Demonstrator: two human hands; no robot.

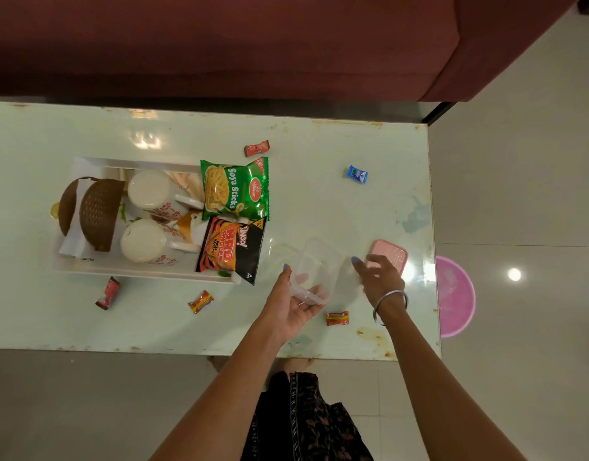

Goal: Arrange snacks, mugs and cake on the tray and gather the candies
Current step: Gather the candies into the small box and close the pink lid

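Note:
A white tray [143,271] on the glass table holds two white mugs [150,193] [143,241], a brown cake [98,214], a green Soya Sticks packet [235,189] and a black-orange snack packet [231,249]. My left hand [294,306] grips a clear plastic container [316,264] by its near rim. My right hand [379,277] hovers with spread fingers just right of the container, over a pink lid [391,252]. Wrapped candies lie loose on the table: red ones [256,148] [108,293] [200,301] [337,318] and a blue one [356,174].
The glass table [319,144] ends at its right edge near the pink lid. A pink bucket [456,296] stands on the tiled floor to the right. A dark red sofa [220,44] runs along the table's far side.

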